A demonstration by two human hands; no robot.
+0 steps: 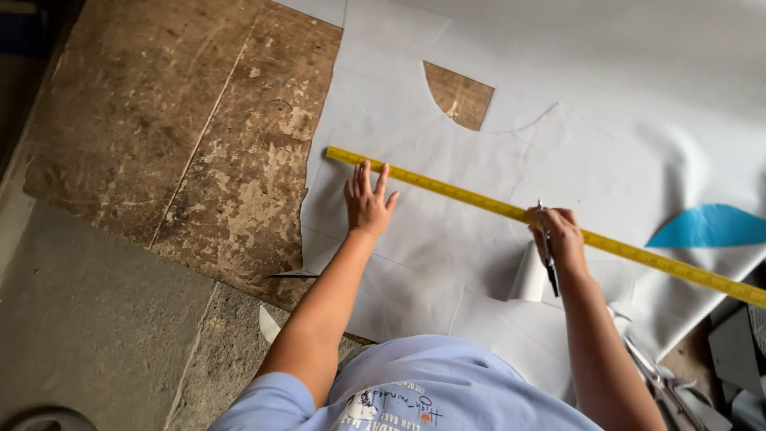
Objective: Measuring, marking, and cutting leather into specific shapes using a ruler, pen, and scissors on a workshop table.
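A worn wooden desk (199, 136) carries pale grey fabric (638, 104), and across it a yellow ruler (479, 199) runs lengthwise from upper left down to lower right. The left hand (367, 203) lies flat, fingers apart, just below the ruler's upper end; the right hand (558, 235) is clamped on a pen (548, 255) at the ruler's middle. With the lower stretch unpinned, I'd judge the ruler could pivot and skew the line.

Place: a tailoring or pattern-cutting workshop.
Surface: a worn, scuffed wooden board (199, 136) at nine o'clock, laid over a bare concrete floor (88, 335).
Material: pale sheets of pattern paper (447, 152) with a curved cut-out at twelve o'clock.
Tools: a long yellow ruler (479, 199); scissors (662, 383) at five o'clock.
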